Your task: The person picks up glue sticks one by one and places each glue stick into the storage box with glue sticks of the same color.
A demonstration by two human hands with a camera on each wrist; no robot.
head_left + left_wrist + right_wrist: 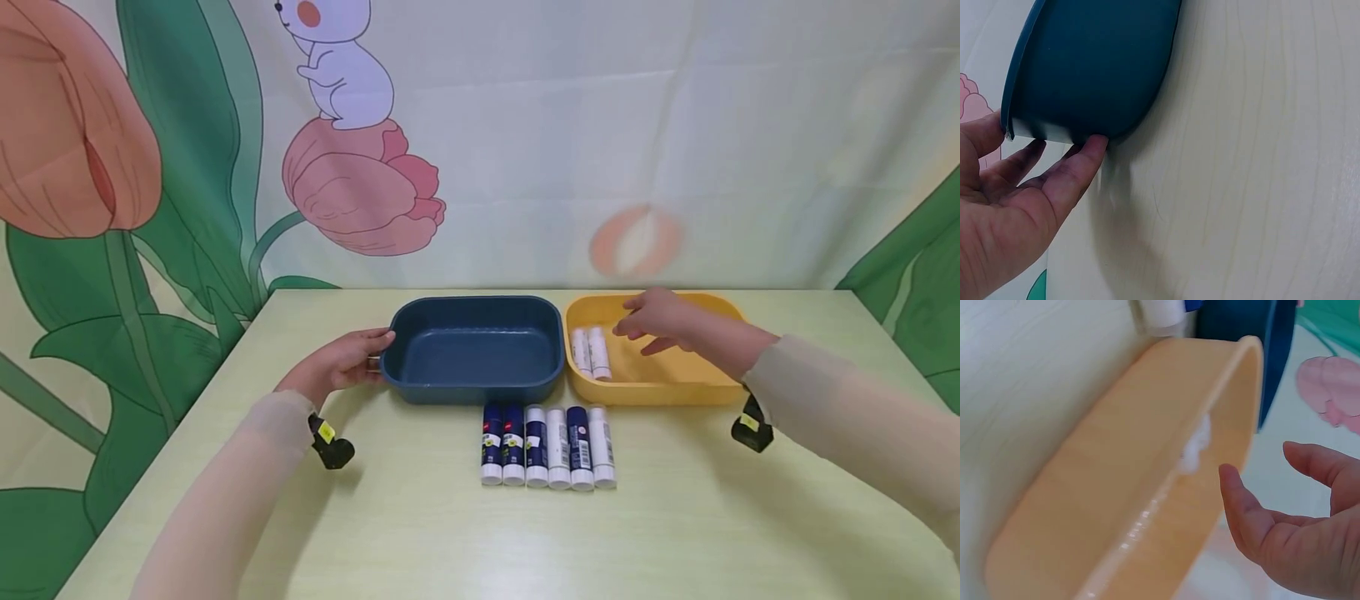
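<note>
At the left end of a dark blue tray (468, 392), my left hand (341, 358) grips the rim, with the thumb at the edge and fingertips against the outer wall (1094, 75). My right hand (660, 319) hovers over a yellow tray (660, 395), its fingers parted and holding nothing. Two white glue sticks (598, 354) lie side by side at the left end of that tray. In front of both trays, several navy and white glue sticks (558, 450) form a row on the table. The blue tray's inside is bare.
The two trays stand end to end near the back edge of a pale wooden table (420, 533). Behind it hangs a curtain (525, 167) printed with flowers and a white animal. Each wrist carries a small black camera (332, 442).
</note>
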